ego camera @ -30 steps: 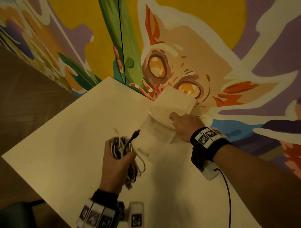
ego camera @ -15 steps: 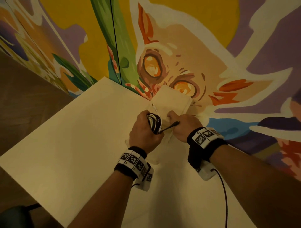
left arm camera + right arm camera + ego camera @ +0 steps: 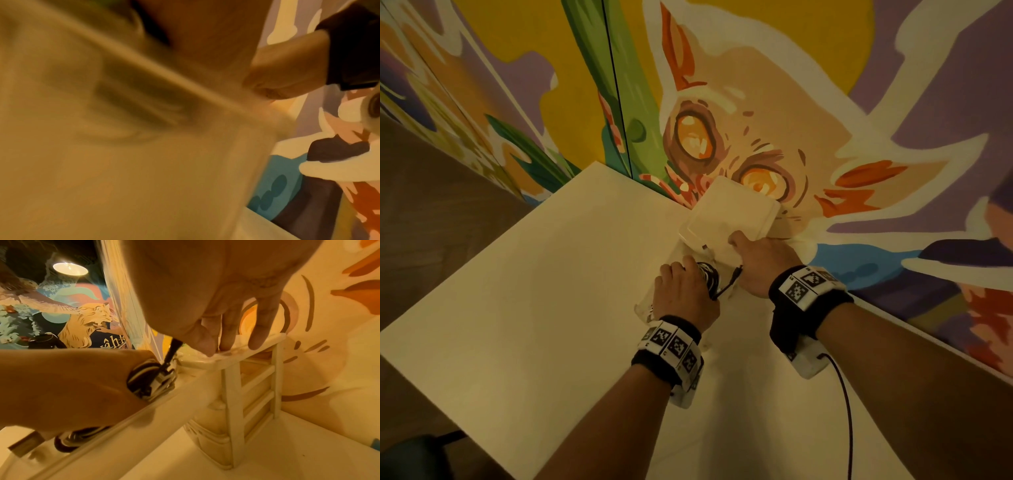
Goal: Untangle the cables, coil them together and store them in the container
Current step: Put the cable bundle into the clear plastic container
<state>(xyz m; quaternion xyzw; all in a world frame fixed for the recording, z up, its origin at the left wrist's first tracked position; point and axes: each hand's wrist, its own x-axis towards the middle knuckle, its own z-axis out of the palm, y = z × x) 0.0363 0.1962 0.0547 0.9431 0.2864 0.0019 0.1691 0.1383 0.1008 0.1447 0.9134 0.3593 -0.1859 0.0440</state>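
A translucent plastic container (image 3: pixel 644 310) stands by the painted wall with its hinged lid (image 3: pixel 734 212) tipped up. My right hand (image 3: pixel 758 265) pinches the lid's near edge, and its fingers (image 3: pixel 227 337) lie on that rim. My left hand (image 3: pixel 688 294) grips the coiled bundle of black and white cables (image 3: pixel 709 279) and holds it down in the container's mouth. One black plug end (image 3: pixel 736 274) sticks out toward the right hand. The coil (image 3: pixel 152 381) shows against the container's rim in the right wrist view. The left wrist view is blurred, showing only the container wall (image 3: pixel 144 162).
The container sits on a cream tabletop (image 3: pixel 534 308) in a corner, with the mural wall (image 3: pixel 893 171) right behind it. The table's left edge drops to a wooden floor (image 3: pixel 431 205). A dark cord (image 3: pixel 847 411) trails from my right wristband.
My left hand carried the cable coil from the near table up to the container and has now lowered it into the opening. The right hand kept holding the lid up.
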